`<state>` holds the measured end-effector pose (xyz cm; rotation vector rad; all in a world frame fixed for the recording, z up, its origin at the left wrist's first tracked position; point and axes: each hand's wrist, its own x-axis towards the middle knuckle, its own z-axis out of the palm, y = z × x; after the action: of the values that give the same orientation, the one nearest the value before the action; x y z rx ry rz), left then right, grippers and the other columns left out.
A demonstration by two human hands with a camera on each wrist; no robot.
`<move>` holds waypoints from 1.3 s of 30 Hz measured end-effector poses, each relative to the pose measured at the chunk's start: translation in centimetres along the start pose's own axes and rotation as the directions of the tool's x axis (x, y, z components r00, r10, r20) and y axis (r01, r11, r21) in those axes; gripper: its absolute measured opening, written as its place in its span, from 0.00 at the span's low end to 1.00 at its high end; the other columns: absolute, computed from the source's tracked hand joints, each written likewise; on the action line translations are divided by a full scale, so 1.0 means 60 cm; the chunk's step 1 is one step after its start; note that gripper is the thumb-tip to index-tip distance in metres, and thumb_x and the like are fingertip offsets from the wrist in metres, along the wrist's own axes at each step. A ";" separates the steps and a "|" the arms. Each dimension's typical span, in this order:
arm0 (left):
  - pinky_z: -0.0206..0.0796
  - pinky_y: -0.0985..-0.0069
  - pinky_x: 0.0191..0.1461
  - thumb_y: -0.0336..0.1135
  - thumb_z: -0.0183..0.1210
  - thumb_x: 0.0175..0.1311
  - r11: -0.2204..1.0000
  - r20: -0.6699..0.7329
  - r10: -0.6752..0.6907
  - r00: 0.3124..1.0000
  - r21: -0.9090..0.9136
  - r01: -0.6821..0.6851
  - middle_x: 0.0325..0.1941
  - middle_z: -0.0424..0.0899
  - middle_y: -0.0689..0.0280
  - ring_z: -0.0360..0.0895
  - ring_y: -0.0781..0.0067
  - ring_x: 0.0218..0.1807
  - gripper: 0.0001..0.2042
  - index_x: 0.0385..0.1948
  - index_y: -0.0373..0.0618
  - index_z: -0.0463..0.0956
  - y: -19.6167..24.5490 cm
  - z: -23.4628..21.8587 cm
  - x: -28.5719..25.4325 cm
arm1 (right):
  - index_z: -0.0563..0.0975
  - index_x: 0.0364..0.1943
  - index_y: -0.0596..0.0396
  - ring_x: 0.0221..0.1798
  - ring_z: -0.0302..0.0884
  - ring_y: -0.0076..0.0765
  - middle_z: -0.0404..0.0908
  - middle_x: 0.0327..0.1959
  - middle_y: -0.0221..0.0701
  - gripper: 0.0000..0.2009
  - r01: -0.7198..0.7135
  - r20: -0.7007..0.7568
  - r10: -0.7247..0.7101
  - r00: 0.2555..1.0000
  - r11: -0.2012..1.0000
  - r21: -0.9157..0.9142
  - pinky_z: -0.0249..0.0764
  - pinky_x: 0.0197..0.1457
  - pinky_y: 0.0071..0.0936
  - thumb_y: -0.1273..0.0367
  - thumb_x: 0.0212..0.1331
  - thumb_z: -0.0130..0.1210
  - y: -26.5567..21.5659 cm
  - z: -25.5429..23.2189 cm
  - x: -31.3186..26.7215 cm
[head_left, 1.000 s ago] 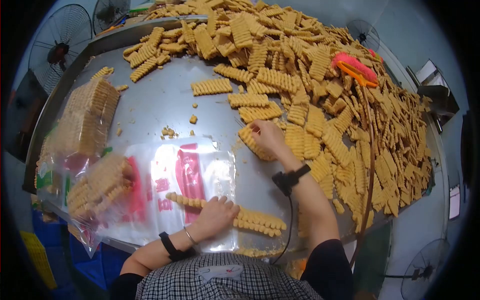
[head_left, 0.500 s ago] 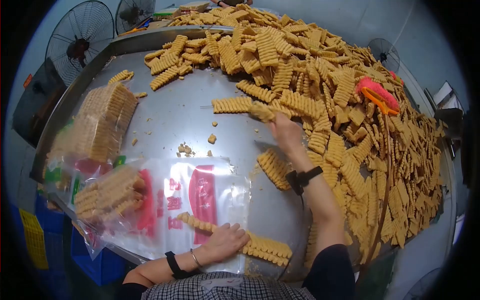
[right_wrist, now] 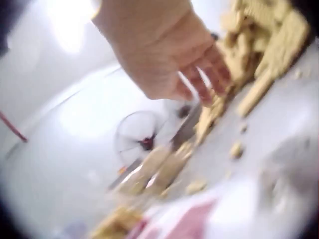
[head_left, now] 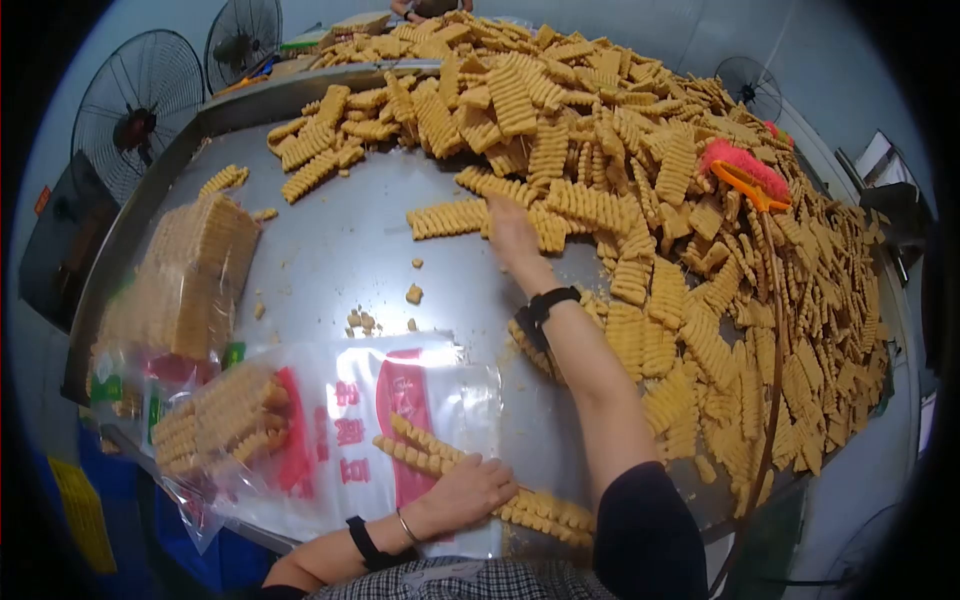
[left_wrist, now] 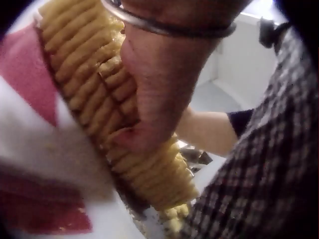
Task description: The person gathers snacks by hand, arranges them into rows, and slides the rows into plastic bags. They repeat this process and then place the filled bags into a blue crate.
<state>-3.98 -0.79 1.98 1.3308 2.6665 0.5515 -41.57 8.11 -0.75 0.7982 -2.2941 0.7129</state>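
My left hand [head_left: 468, 497] grips ridged yellow snack slabs [head_left: 545, 515] at the table's front, above a clear plastic bag [head_left: 350, 390] with red print. Two slab ends stick out to its left. In the left wrist view the thumb of my left hand [left_wrist: 154, 99] presses on the ridged face of a slab [left_wrist: 82, 64]; its other fingers are hidden. My right hand [head_left: 513, 235] reaches far forward among loose slabs, close to a lying slab [head_left: 447, 220]. In the right wrist view the parted fingers of my right hand [right_wrist: 204, 74] point down, fingertips right at a slab [right_wrist: 212, 117].
A large pile of slabs [head_left: 640, 180] covers the back and right of the metal table [head_left: 320, 240]. Bagged slabs [head_left: 200, 270] stand at left, with a part-filled bag [head_left: 230, 410] before them. Crumbs [head_left: 362, 322] lie mid-table. A pink brush [head_left: 745, 170] rests on the pile.
My right hand has moved forward and left from a slab near mid-table; half a second ago it held a slab. A second slab end now shows left of my left hand.
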 end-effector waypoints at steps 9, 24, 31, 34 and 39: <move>0.58 0.73 0.46 0.35 0.55 0.55 1.000 -0.082 0.006 0.997 0.030 -0.004 0.37 0.70 0.68 0.70 0.72 0.43 0.09 0.38 0.51 0.75 -0.002 0.010 -0.001 | 0.69 0.59 0.50 0.55 0.71 0.52 0.71 0.56 0.43 0.28 -0.349 0.310 0.524 0.793 0.809 -0.473 0.71 0.56 0.42 0.66 0.51 0.65 0.079 -0.112 -0.092; 0.68 0.67 0.41 0.39 0.70 0.36 0.968 -0.016 -0.252 0.968 -0.030 0.251 0.38 0.75 0.63 0.73 0.62 0.41 0.29 0.47 0.45 0.72 -0.014 -0.023 0.024 | 0.80 0.50 0.50 0.38 0.80 0.28 0.83 0.35 0.27 0.17 -0.791 0.922 0.217 0.319 0.597 0.133 0.76 0.42 0.28 0.57 0.60 0.60 -0.049 -0.350 -0.267; 0.68 0.68 0.41 0.43 0.71 0.37 0.983 -0.016 -0.174 0.985 -0.069 0.172 0.37 0.74 0.65 0.73 0.63 0.40 0.30 0.47 0.46 0.72 -0.019 -0.020 0.016 | 0.76 0.30 0.55 0.19 0.72 0.21 0.72 0.19 0.24 0.24 -0.666 0.588 0.771 0.245 -0.307 0.680 0.63 0.14 0.16 0.46 0.58 0.59 0.267 -0.125 -0.102; 0.67 0.69 0.42 0.43 0.71 0.39 0.973 0.006 -0.220 0.975 -0.065 0.220 0.40 0.73 0.65 0.72 0.64 0.42 0.30 0.49 0.46 0.71 -0.020 -0.019 0.014 | 0.75 0.32 0.53 0.18 0.71 0.22 0.73 0.20 0.25 0.23 -0.642 0.457 0.885 0.091 -0.299 0.706 0.65 0.14 0.17 0.46 0.57 0.60 0.320 -0.088 -0.069; 0.63 0.71 0.40 0.35 0.68 0.37 0.969 -0.015 -0.212 0.977 -0.134 0.208 0.37 0.71 0.65 0.71 0.65 0.42 0.29 0.47 0.44 0.70 -0.016 -0.027 0.015 | 0.73 0.35 0.54 0.22 0.72 0.27 0.74 0.28 0.31 0.20 -0.641 0.167 0.981 -0.103 -0.194 0.743 0.70 0.20 0.25 0.51 0.58 0.61 0.268 -0.116 -0.039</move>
<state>-5.65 -1.05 3.19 0.9978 2.6955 0.7103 -48.55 24.31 -2.22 -1.1672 -1.6068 2.1475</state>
